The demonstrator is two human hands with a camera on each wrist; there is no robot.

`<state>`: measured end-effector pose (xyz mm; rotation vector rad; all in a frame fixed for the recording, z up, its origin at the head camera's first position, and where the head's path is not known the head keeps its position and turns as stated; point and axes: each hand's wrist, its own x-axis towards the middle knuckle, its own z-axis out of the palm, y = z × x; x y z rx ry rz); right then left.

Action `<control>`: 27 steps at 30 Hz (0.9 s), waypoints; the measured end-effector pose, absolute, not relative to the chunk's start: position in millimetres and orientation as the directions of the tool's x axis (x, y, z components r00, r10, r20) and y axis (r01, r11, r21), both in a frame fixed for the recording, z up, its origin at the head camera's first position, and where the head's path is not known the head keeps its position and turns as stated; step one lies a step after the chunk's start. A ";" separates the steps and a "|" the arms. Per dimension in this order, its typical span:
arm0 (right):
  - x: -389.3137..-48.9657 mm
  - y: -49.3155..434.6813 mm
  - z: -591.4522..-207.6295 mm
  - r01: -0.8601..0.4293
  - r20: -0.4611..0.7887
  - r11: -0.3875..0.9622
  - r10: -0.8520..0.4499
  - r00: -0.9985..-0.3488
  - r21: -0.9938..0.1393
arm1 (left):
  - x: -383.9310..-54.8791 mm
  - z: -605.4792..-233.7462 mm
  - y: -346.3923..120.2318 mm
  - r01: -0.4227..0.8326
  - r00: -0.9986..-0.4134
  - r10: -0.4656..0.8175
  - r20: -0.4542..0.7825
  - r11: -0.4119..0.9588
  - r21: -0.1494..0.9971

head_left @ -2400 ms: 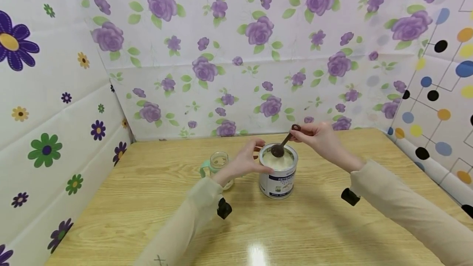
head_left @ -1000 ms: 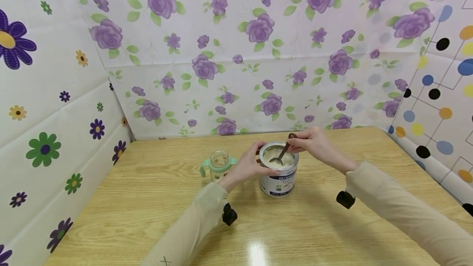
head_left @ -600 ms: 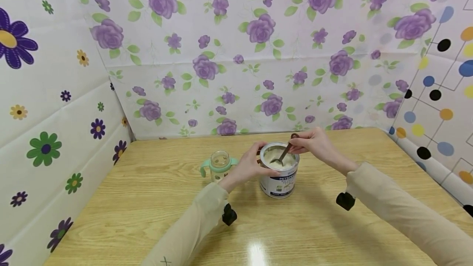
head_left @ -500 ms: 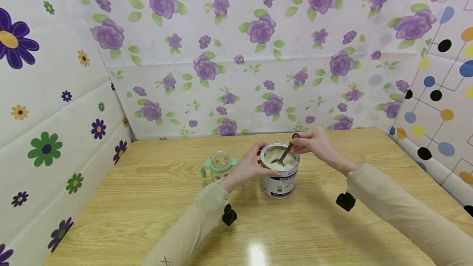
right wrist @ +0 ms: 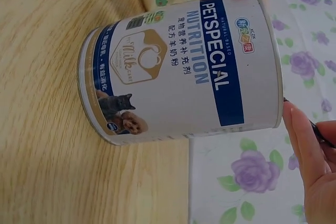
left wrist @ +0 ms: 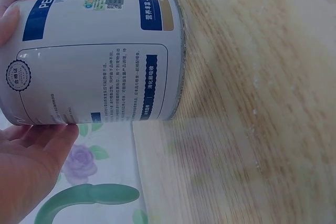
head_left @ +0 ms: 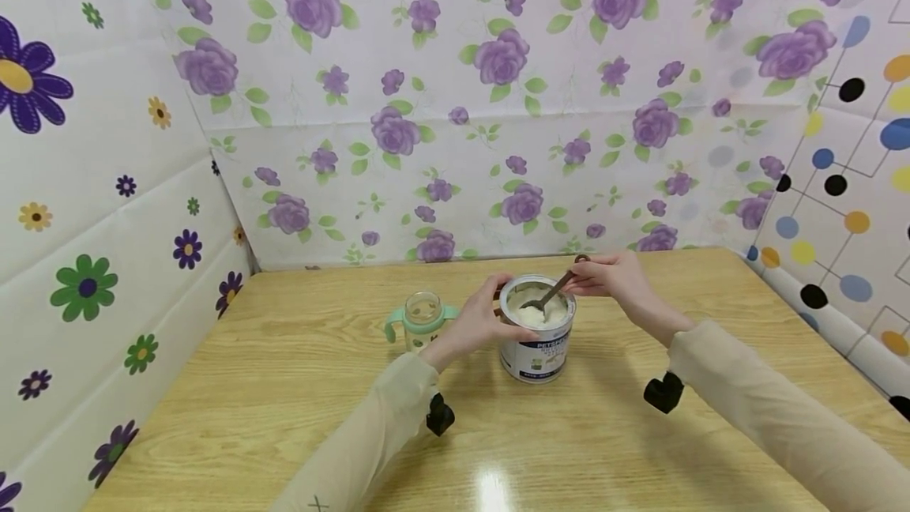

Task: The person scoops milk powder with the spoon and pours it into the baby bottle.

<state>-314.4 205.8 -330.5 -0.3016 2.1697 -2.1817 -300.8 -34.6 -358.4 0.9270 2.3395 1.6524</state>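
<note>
A white and blue milk powder can (head_left: 536, 355) stands upright without a lid on the table, pale powder (head_left: 558, 313) inside. My left hand (head_left: 475, 321) grips it from the left near the rim, thumb at the front. In the left wrist view, fingers (left wrist: 44, 142) of that hand press against the can's side. My right hand (head_left: 618, 279) pinches the upper handle of a brown scoop (head_left: 560, 285) at the can's right rim. The scoop slants down into the can, and white powder lies heaped at its bowl. In the right wrist view the can's wall hides the bowl.
Left of the can, partly behind my left wrist, stands a clear bottle (head_left: 423, 324) with green handles and an open top. Both are on a wooden table (head_left: 320, 409). A flowered cloth (head_left: 455, 148) hangs behind its back edge.
The scoop went from above the powder down into it. Since then my right hand has shifted slightly right, the handle leans lower, and white powder shows at the bowl. My left hand stays on the can.
</note>
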 end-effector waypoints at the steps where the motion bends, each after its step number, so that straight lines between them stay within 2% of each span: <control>1: -314.8 206.2 -331.2 -0.093 0.097 -0.029 -0.163 -0.982 -0.995 | -297.8 -355.1 -34.9 0.404 -0.803 0.548 0.233 0.215 0.889; 7: -314.5 209.5 -335.1 -0.092 0.109 -0.125 -0.142 -0.984 -0.988 | -295.2 -353.8 -35.5 0.420 -0.801 0.543 0.252 0.210 0.883; 15: -310.2 215.4 -338.4 -0.074 0.137 -0.306 -0.189 -0.972 -0.949 | -295.5 -353.7 -36.0 0.417 -0.800 0.548 0.245 0.215 0.883; 27: -310.1 221.2 -344.5 -0.073 0.171 -0.400 -0.213 -0.962 -0.914 | -296.9 -354.3 -33.9 0.415 -0.806 0.541 0.240 0.228 0.881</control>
